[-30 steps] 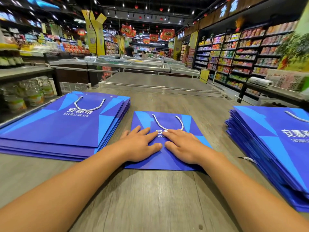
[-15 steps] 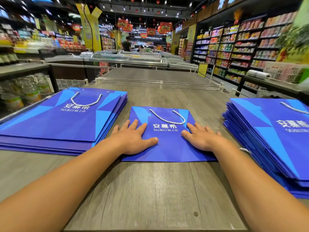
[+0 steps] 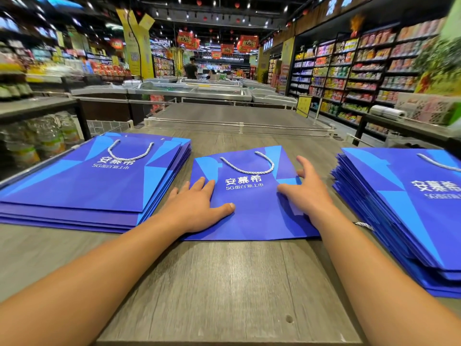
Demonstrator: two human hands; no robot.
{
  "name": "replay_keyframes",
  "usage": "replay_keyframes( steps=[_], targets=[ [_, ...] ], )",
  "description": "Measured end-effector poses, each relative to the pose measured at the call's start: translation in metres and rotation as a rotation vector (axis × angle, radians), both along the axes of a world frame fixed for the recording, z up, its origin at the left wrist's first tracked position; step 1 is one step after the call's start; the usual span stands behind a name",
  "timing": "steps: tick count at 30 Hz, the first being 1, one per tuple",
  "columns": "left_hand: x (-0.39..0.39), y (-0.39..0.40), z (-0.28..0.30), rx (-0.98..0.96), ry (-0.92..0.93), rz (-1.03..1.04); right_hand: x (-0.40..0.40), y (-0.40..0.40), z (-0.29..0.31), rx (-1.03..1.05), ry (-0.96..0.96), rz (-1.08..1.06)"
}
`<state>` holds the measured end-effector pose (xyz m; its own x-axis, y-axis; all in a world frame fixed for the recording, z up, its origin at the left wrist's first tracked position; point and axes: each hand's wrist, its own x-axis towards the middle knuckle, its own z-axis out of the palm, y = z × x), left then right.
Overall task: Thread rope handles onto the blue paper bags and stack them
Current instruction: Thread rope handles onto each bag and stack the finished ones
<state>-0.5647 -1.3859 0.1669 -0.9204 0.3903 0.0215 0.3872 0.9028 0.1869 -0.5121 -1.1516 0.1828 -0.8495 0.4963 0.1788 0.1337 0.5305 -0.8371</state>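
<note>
A flat blue paper bag (image 3: pixel 249 203) with a white rope handle (image 3: pixel 247 163) lies in the middle of the grey wooden table (image 3: pixel 224 290). My left hand (image 3: pixel 197 208) rests flat on the bag's left side, fingers straight. At the bag's right edge is my right hand (image 3: pixel 306 191), with the thumb on top of the bag and the fingers spread past the edge. One stack of blue bags (image 3: pixel 92 181) lies to the left, its top bag showing a rope handle. Another stack (image 3: pixel 409 211) lies to the right.
A loose white rope end (image 3: pixel 363 224) pokes out beside the right stack. A clear rail (image 3: pixel 237 127) borders the table's far edge. Beyond it stand freezer chests (image 3: pixel 194 92); shelves of goods (image 3: pixel 361 73) run along the right and bottled goods (image 3: pixel 37 138) sit at the left.
Both hands slid apart from the bag's centre to its left and right edges, uncovering the printed text. My right hand has reached the right edge.
</note>
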Motion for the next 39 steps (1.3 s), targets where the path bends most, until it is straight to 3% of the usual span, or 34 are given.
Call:
replay_keyframes(
  steps=[3,8,10,14,18,28,34,39],
  targets=[
    [0.000,-0.002,0.000,0.155,0.021,-0.027,-0.004,0.002,0.000,-0.057,0.065,-0.059],
    [0.004,-0.002,0.004,0.401,0.119,-0.122,-0.003,0.008,-0.002,-0.286,-0.008,-0.142],
    [0.004,-0.002,0.006,0.487,0.187,-0.132,-0.001,0.008,0.000,-0.320,0.076,-0.126],
    [0.004,-0.004,0.016,0.785,0.281,-0.020,0.007,-0.002,0.020,-0.174,0.415,-0.156],
    [0.005,-0.013,0.024,0.994,0.190,0.028,0.013,-0.019,0.037,-0.056,0.550,-0.136],
    [0.007,-0.055,0.066,0.957,0.341,0.038,0.020,-0.067,0.067,-0.057,0.609,-0.089],
    [-0.005,-0.121,0.090,0.779,0.379,0.189,0.001,-0.115,0.074,0.090,0.336,0.098],
    [-0.021,-0.190,0.086,0.582,0.411,0.293,-0.028,-0.178,0.058,0.120,0.239,0.251]
  ],
)
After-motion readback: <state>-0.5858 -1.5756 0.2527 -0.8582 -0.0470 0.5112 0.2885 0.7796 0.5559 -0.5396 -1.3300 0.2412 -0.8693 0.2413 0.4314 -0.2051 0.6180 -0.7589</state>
